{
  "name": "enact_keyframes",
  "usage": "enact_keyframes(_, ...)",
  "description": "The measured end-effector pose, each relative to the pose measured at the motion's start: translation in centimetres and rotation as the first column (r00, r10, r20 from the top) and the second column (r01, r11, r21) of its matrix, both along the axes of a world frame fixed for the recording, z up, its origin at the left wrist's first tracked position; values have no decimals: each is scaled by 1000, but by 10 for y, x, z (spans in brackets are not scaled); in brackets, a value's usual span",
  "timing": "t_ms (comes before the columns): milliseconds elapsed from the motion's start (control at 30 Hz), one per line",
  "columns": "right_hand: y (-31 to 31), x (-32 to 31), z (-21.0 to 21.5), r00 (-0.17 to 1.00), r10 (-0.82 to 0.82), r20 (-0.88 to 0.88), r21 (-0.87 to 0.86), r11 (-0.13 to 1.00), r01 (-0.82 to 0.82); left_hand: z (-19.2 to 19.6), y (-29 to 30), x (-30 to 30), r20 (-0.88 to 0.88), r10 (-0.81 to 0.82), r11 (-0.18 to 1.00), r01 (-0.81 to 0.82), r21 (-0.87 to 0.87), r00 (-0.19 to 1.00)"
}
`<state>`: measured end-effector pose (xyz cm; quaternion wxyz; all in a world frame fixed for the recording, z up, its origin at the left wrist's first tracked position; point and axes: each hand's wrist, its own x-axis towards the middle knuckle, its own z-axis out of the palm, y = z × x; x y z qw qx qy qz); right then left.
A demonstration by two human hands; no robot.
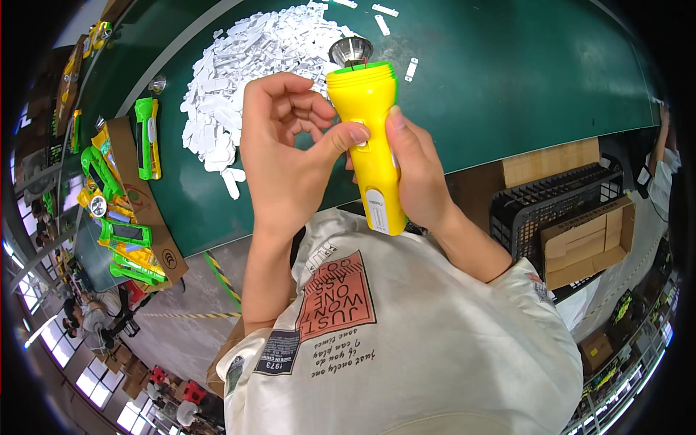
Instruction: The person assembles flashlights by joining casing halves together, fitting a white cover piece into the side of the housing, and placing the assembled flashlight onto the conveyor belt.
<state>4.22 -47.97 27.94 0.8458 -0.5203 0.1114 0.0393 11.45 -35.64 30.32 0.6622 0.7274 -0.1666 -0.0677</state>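
Note:
A yellow flashlight body (373,167) with a green rim stands almost upright before me, its wide end away from me. My right hand (417,163) is closed round its right side. The thumb of my left hand (290,148) presses on the switch area of the body, while the other fingers curl loosely off its left side. Just past the wide end sits a silver reflector (351,51), apart from the body, with thin wires showing between the two. On the lower part of the body is a pale oval label or plate (377,209).
A heap of small white plastic parts (239,80) covers the green table (507,80) behind my left hand. On the left, a cardboard box (156,217) holds several green and yellow flashlights; another green flashlight (147,138) lies beside it. Black crates (518,214) and an open carton (587,243) stand right.

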Motion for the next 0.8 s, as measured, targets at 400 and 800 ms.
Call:
enact_keyframes(400,-2,-4,1,998,35,-56,-37,999,-37,-3,1,-8,-255,-14,998,31,62,967)
enact_keyframes(800,1,-18,-3,969,55,-240,299,954,19,-27,6,-46,-623,-164,976,35,-214,765)
